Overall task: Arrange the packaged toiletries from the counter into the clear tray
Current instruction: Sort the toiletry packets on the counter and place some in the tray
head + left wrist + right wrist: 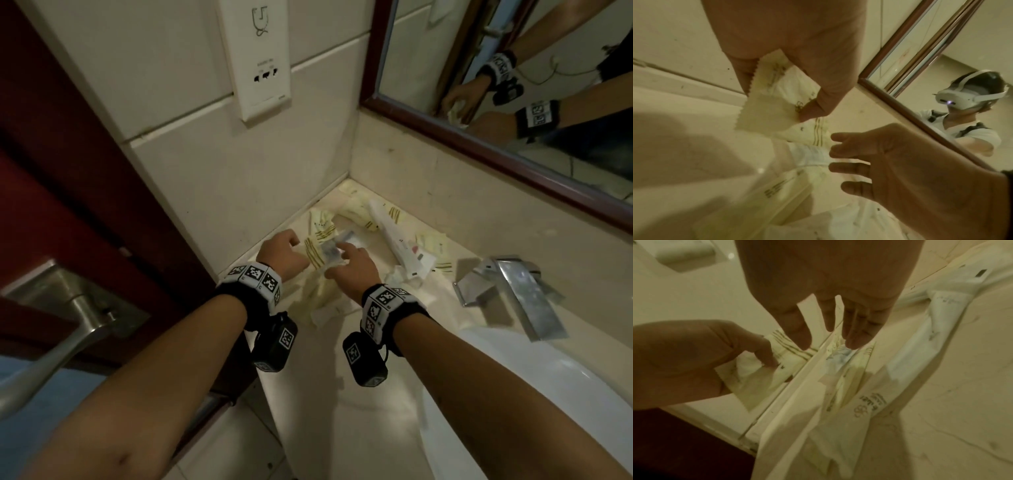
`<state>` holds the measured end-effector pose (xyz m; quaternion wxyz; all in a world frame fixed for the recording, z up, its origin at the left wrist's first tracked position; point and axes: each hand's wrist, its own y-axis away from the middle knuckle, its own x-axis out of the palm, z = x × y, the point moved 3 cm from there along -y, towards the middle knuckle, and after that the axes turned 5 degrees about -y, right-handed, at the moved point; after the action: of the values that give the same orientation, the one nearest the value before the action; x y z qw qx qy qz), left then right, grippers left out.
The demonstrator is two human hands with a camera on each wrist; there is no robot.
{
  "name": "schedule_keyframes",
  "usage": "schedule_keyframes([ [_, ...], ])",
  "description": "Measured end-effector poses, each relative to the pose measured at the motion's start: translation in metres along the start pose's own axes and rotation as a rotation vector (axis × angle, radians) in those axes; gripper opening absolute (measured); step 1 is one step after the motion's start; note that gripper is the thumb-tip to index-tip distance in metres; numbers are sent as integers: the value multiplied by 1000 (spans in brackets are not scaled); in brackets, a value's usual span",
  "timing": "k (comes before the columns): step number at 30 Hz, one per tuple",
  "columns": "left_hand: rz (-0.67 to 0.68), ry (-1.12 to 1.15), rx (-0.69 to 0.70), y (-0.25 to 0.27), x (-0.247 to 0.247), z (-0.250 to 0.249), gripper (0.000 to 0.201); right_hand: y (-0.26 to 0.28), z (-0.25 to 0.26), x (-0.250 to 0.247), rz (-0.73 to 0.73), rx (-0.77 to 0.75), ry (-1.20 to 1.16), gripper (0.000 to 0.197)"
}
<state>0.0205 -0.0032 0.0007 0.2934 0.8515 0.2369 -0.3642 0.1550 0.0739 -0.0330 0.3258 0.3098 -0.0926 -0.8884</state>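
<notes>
The head view is dimly lit, with a bright glare patch on the counter (404, 308) beside the sink (548, 394), and straight lines are bent near its edges. Both wrist views are tinted yellow, dim and soft, with packets (818, 402) smeared by blur

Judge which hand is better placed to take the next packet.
Right. The right hand is open, fingers spread over the packets in the clear tray. The left hand already has a cream sachet in its grip.
</notes>
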Motion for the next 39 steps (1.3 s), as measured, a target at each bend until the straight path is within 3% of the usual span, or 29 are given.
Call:
schedule_keyframes([
  [3,43,96,78,15,0,-19,20,18,7,-10,-44,-53,-172,53],
  [7,57,97,117,40,22,-46,24,45,-6,-46,-170,-94,-66,30],
  [10,115,128,81,63,48,-67,32,73,-36,-85,-287,-67,-33,24],
  [13,185,169,103,89,78,-98,14,109,-71,-127,-376,-38,-44,22],
  [20,314,170,251,186,181,-201,9,228,-188,-236,-575,92,-128,26],
  [27,461,120,394,312,323,-290,7,374,-322,-332,-756,245,-226,18],
  [33,576,58,470,406,421,-333,15,485,-417,-376,-899,410,-186,19],
  [39,589,-96,572,473,485,-361,20,549,-486,-397,-967,545,-244,21],
])
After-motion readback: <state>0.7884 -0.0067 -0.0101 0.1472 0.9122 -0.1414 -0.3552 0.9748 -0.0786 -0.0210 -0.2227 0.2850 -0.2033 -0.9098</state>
